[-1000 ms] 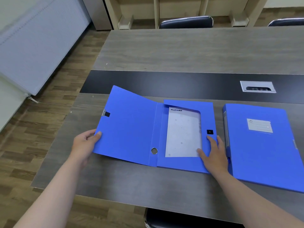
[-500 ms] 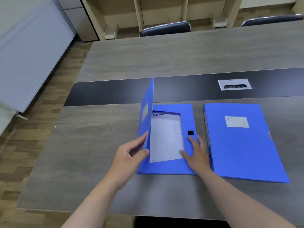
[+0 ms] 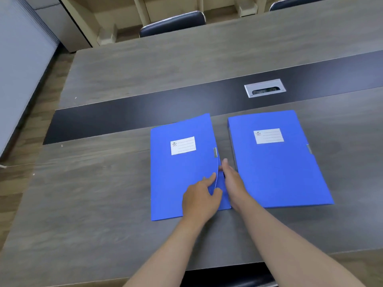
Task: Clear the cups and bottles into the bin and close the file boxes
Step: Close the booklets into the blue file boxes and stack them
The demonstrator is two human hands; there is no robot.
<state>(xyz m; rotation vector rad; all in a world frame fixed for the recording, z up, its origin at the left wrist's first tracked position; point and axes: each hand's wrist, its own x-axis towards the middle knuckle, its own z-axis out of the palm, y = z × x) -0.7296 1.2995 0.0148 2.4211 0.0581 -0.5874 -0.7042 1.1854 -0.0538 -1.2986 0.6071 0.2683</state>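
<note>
Cover swung down onto left file box (image 3: 182, 168); left hand (image 3: 200, 200) grip pinches cover edge; right hand (image 3: 233, 183) released; grey table (image 3: 124, 69).

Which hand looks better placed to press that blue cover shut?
Probably the left hand: it already lies on the cover of the left file box. The right hand is beside its edge.

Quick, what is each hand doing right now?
Left hand: pinching the lid's edge on the left file box.
Right hand: open, lying flat along that box's right side, holding nothing.
</note>
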